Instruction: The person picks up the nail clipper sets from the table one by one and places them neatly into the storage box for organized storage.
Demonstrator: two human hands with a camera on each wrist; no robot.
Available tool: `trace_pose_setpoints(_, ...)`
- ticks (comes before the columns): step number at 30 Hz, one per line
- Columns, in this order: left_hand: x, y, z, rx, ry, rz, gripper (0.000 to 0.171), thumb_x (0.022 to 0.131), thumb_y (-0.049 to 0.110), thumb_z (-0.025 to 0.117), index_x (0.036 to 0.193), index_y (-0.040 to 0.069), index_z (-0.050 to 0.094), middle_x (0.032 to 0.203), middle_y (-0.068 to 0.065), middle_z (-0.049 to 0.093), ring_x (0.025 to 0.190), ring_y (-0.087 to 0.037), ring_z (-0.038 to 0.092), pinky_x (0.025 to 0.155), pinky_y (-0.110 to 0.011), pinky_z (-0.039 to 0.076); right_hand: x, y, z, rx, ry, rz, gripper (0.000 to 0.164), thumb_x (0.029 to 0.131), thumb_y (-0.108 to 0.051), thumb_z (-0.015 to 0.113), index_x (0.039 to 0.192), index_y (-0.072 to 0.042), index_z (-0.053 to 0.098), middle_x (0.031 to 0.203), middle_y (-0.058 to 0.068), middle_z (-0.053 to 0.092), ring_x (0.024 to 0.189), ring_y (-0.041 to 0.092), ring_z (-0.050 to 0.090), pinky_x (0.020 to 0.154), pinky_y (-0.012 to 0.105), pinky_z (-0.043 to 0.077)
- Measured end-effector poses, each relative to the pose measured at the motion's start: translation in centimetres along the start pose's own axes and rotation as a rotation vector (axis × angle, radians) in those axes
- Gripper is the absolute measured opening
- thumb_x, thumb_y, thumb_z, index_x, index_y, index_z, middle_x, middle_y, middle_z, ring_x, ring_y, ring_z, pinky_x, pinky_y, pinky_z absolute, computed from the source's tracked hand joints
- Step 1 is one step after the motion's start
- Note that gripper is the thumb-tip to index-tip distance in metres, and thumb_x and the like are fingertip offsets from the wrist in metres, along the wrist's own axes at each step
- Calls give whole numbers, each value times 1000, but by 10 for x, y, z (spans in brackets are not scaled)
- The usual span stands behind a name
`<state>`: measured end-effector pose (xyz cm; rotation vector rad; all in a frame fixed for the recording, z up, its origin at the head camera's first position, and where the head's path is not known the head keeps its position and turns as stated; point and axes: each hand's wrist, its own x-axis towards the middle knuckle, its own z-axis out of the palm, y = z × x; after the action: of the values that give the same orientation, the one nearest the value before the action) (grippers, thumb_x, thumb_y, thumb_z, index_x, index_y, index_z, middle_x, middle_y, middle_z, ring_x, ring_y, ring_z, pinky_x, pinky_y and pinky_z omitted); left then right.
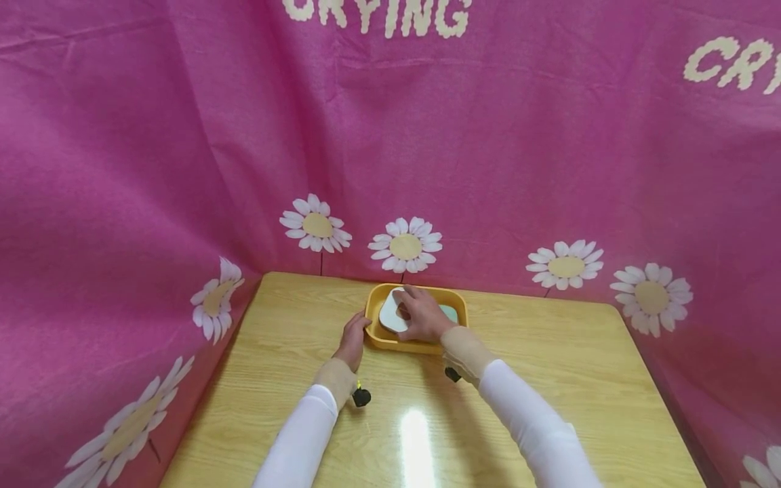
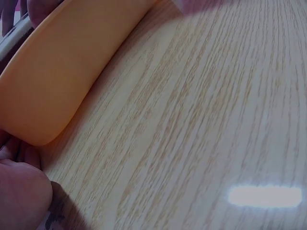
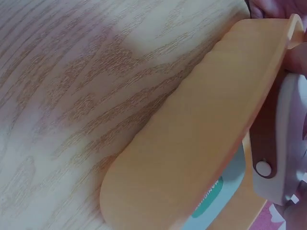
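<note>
My right hand (image 1: 424,315) reaches into a yellow plastic tray (image 1: 417,348) and grips a white block with rounded corners (image 1: 390,316). In the right wrist view the block has a brown strap (image 3: 264,139) along its side, fixed by a pale stud. It leans tilted in the tray's left half. My left hand (image 1: 352,342) holds the tray's left end, its fingertips at the rim; in the left wrist view its bent fingers (image 2: 19,152) sit against the tray's outer corner. A pale green item (image 1: 450,312) with a darker green patch lies in the tray's right end, partly hidden.
The tray stands on a light wood-grain table (image 1: 549,379) close to its back edge. A pink cloth (image 1: 488,156) with daisies and lettering hangs behind and along the sides. Small black devices hang at both wrists. A bright light reflection (image 1: 417,447) shows on the tabletop.
</note>
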<state>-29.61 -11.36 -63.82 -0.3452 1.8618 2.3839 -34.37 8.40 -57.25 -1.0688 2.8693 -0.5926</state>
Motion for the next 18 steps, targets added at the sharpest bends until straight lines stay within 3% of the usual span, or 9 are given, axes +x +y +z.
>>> trace_pose_setpoints(5,-2,-3,-3,-4,1,16,59,94,12,46,150,-7,49,158,-24,46,151,-35,36,125,-45,28,6,-1,7,11,-8,-17,95,69,-29,94,149,-4,50,156,30,43,138,52,45,109,68,41)
trace_pose_setpoints(9,-5,-4,-3,20,1,54,58,94,15,48,148,-6,53,154,-23,50,147,-34,42,122,-43,34,10,0,12,27,15,-47,92,68,-24,94,146,0,52,145,27,51,128,47,53,107,62,45)
trace_pose_setpoints(13,-3,-2,-1,5,16,20,56,95,11,46,148,-6,53,156,-23,49,149,-34,39,124,-45,30,15,2,17,31,36,-110,88,66,-22,95,140,4,55,129,22,58,111,39,60,99,56,51)
trace_pose_setpoints(18,1,-1,0,14,37,3,55,97,7,45,150,-7,50,159,-24,45,152,-36,35,126,-47,27,22,1,21,47,11,-121,87,67,-21,96,140,4,54,127,19,58,107,36,60,97,54,53)
